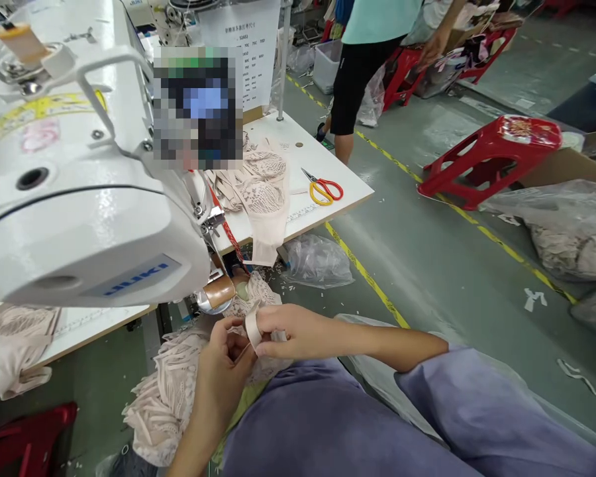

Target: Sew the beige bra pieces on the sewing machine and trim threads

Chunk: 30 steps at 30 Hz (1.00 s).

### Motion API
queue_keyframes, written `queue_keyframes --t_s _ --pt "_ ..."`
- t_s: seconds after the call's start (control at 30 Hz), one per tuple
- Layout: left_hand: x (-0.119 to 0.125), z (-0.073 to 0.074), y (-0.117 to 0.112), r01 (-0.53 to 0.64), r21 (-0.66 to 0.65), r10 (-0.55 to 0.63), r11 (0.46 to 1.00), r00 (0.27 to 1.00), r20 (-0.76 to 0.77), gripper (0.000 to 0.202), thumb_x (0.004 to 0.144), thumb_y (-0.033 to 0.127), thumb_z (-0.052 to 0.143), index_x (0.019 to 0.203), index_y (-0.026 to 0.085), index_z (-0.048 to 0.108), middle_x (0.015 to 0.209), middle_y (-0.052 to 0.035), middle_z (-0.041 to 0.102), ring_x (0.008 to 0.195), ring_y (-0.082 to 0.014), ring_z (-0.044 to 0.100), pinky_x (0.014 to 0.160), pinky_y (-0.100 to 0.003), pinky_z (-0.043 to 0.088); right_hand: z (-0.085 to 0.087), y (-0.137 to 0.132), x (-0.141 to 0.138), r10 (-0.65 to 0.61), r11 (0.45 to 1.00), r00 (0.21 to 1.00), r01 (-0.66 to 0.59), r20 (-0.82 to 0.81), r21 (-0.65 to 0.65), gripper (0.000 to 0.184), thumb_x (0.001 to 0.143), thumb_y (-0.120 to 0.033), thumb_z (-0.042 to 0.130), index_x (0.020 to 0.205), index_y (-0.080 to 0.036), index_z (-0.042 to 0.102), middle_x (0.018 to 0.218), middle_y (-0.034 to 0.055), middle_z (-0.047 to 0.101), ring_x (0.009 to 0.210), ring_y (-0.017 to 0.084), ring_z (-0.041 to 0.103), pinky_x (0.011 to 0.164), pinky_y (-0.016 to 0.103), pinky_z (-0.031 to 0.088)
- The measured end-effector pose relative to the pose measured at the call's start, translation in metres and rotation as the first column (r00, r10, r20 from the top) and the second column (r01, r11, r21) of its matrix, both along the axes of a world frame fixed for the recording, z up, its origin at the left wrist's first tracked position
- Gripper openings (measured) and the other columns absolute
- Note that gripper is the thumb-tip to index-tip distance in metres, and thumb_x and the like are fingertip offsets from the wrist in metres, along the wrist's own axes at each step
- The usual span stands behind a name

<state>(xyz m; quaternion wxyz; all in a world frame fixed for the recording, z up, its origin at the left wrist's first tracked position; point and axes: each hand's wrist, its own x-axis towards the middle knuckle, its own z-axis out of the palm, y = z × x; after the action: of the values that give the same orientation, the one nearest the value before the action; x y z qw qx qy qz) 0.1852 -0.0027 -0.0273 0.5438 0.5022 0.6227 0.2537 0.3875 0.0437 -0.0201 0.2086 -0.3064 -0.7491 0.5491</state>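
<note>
Both my hands meet just below the needle end of a white sewing machine (79, 218). My left hand (223, 371) is closed, pinching a piece of beige lace fabric (251, 328) from below. My right hand (291, 331) curls over the same piece, its fingers wrapped on a pale strap-like edge. A heap of the same lace pieces (163, 397) lies on my lap under the hands. More lace (263, 185) hangs over the edge of the white table (347, 192).
Red and yellow scissors (322, 189) lie on the table's right part. A plastic bag (318, 262) sits on the floor beside it. A tipped red stool (487, 159) and bagged fabric (571, 225) stand right. A person (372, 59) stands at the back.
</note>
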Motion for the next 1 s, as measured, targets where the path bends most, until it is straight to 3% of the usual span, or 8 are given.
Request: queue_keyframes --t_s 0.23,0.4,0.5,0.6,0.67,0.83,0.9,1.0 --pt "-0.005 0.005 0.004 0.088 0.031 -0.088 0.996 0.996 0.001 0.023 0.081 0.04 0.065 0.089 0.02 0.057 0.076 -0.0003 0.061 0.064 -0.0139 0.053 0.055 -0.023 0.042 -0.009 0.005 -0.002 -0.014 0.996 0.995 0.006 -0.096 -0.091 0.023 0.09 -0.036 0.065 0.082 -0.015 0.07 0.078 0.0001 0.058 0.076 0.013 0.054 0.072 0.023 0.041" --pt "-0.004 0.001 0.004 0.242 0.216 -0.234 0.946 0.97 -0.065 0.022 0.086 0.04 0.062 0.087 0.019 0.067 0.089 -0.0056 0.065 0.083 -0.0195 0.059 0.074 -0.029 0.048 -0.008 0.01 -0.007 -0.149 0.974 0.968 0.109 -0.201 -0.198 0.028 0.09 -0.041 0.064 0.082 -0.014 0.071 0.079 0.0004 0.058 0.075 0.012 0.054 0.07 0.023 0.041" --pt "0.008 -0.014 -0.007 0.049 0.339 -0.043 0.939 0.999 -0.026 0.028 0.092 0.041 0.054 0.101 0.019 0.068 0.103 -0.009 0.067 0.095 -0.0224 0.062 0.084 -0.032 0.049 -0.005 0.019 -0.012 -0.204 0.96 0.949 0.146 -0.242 -0.237 0.029 0.09 -0.042 0.064 0.084 -0.014 0.071 0.083 0.0016 0.06 0.078 0.014 0.056 0.071 0.024 0.042" --pt "0.018 -0.03 -0.019 -0.194 0.39 0.237 0.9 0.969 -0.065 0.03 0.094 0.045 0.051 0.096 0.018 0.064 0.077 -0.0052 0.065 0.068 -0.0181 0.06 0.064 -0.028 0.048 -0.003 0.034 -0.018 -0.218 0.951 0.938 0.142 -0.269 -0.274 0.029 0.088 -0.043 0.066 0.086 -0.014 0.071 0.084 0.0017 0.061 0.078 0.014 0.055 0.071 0.025 0.043" --pt "0.016 -0.034 -0.02 -0.224 0.445 0.306 0.867 0.944 -0.121 0.032 0.091 0.046 0.056 0.101 0.018 0.064 0.073 -0.0058 0.067 0.062 -0.0186 0.06 0.059 -0.028 0.047 -0.002 0.046 -0.022 -0.218 0.948 0.936 0.137 -0.277 -0.287 0.03 0.086 -0.044 0.069 0.086 -0.014 0.07 0.083 0.001 0.061 0.076 0.013 0.055 0.069 0.024 0.043" --pt "-0.007 -0.011 0.006 0.024 0.568 0.182 0.823 0.936 -0.303 0.029 0.091 0.037 0.058 0.11 0.023 0.073 0.094 -0.011 0.078 0.07 -0.021 0.071 0.063 -0.028 0.051 -0.006 0.078 -0.027 -0.271 0.898 0.914 0.128 -0.301 -0.42 0.037 0.086 -0.051 0.067 0.078 -0.016 0.063 0.068 -0.0027 0.055 0.063 0.009 0.053 0.061 0.022 0.044" --pt "-0.015 0.002 0.019 0.019 0.523 0.161 0.852 0.941 -0.297 0.031 0.092 0.037 0.055 0.113 0.025 0.074 0.107 -0.0097 0.077 0.083 -0.0227 0.074 0.066 -0.027 0.054 -0.011 0.089 -0.028 -0.297 0.873 0.907 0.132 -0.298 -0.469 0.038 0.087 -0.053 0.064 0.076 -0.016 0.06 0.066 -0.0024 0.057 0.061 0.009 0.056 0.06 0.021 0.047" --pt "-0.022 0.012 0.03 -0.023 0.419 0.152 0.908 0.948 -0.279 0.035 0.094 0.041 0.052 0.118 0.026 0.073 0.116 -0.0073 0.075 0.099 -0.0247 0.073 0.073 -0.028 0.058 -0.02 0.101 -0.03 -0.283 0.889 0.918 0.142 -0.277 -0.436 0.034 0.086 -0.05 0.065 0.081 -0.016 0.061 0.066 -0.0017 0.06 0.06 0.01 0.058 0.059 0.021 0.047"
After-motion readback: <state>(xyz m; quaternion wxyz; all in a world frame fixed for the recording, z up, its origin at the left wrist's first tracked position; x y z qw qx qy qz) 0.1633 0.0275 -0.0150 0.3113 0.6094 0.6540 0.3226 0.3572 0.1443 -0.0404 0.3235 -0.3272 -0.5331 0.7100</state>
